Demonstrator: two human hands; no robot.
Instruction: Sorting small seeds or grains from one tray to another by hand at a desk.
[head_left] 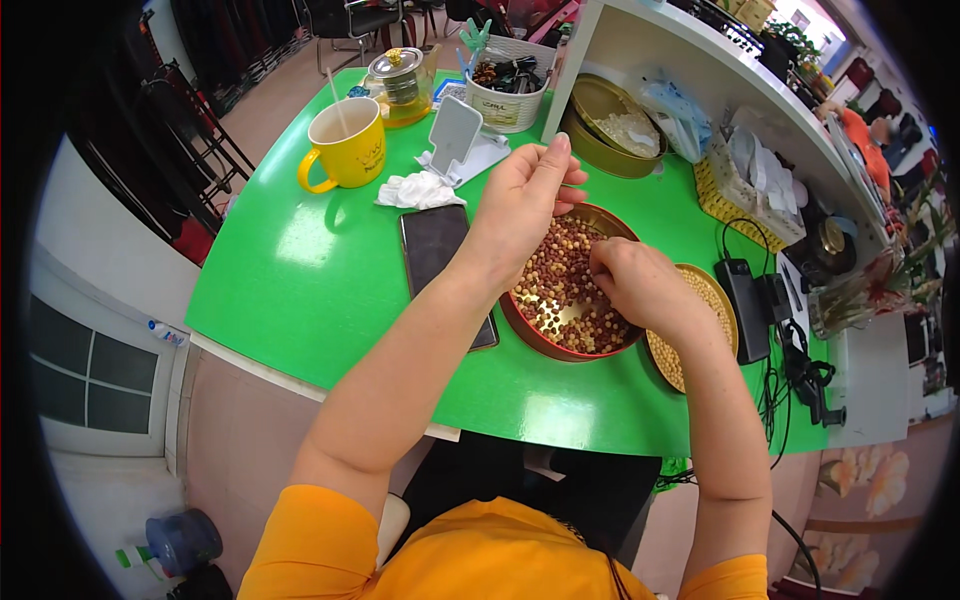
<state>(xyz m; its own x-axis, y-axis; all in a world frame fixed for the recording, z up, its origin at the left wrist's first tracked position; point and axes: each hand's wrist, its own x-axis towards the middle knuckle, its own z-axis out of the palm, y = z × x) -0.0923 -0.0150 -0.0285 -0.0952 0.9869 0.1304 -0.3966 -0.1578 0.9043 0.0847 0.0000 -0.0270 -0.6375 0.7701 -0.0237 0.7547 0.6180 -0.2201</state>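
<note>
Roughly midway, by the look. Red-rimmed tin (530, 335) on green counter (330, 270) holds mixed brown/pale beans, w/ bare patch at bottom. R hand (640, 285) pinching in the beans; L hand (520, 200) raised, fingertips pinched, contents unclear. Gold tin (725, 310) beside has pale beans only.

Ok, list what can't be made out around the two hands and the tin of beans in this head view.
- Left hand: fingertips pinched together; whether they hold a bean is too small to tell.
- Right hand: fingers curl down into the round tin, hiding what they grip.
- Mixed beans: partly covered by both hands.
- Second tin of pale beans: near half hidden by the right wrist.
</note>
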